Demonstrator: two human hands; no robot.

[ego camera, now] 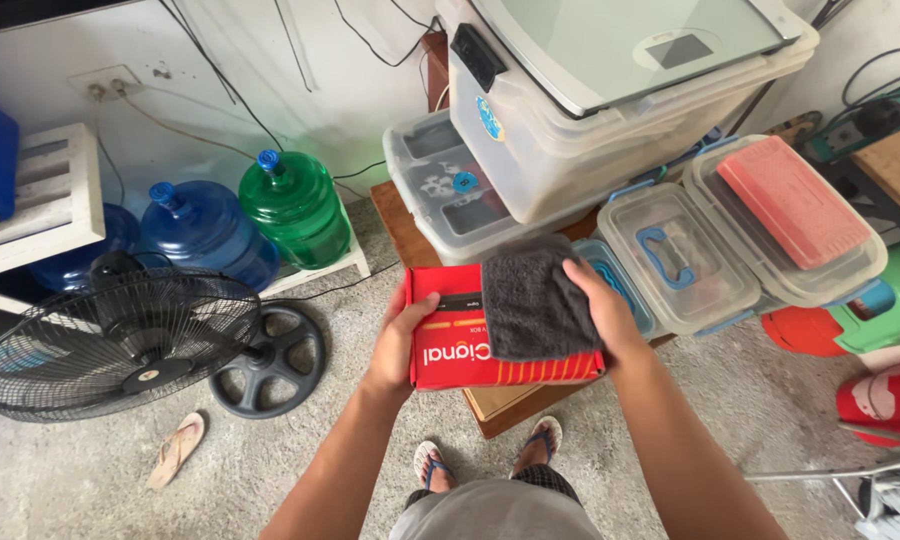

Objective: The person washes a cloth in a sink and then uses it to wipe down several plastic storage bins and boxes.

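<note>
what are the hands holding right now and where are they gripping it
Left hand grips the red box by its left edge. Right hand presses a dark grey cloth on its top, right side.

Both hands [395, 345] closed, arms outstretched

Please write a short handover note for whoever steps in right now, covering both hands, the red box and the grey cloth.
Left hand: grips the left edge of the red box, held flat at waist height.
Right hand: presses the folded grey cloth onto the box's right half and supports that edge.
Surroundings: clear lidded containers stacked on a low wooden table just ahead; floor fan to the left.
Done: box lifted, cloth on its top.
Left: box is in hand, not set down.
</note>
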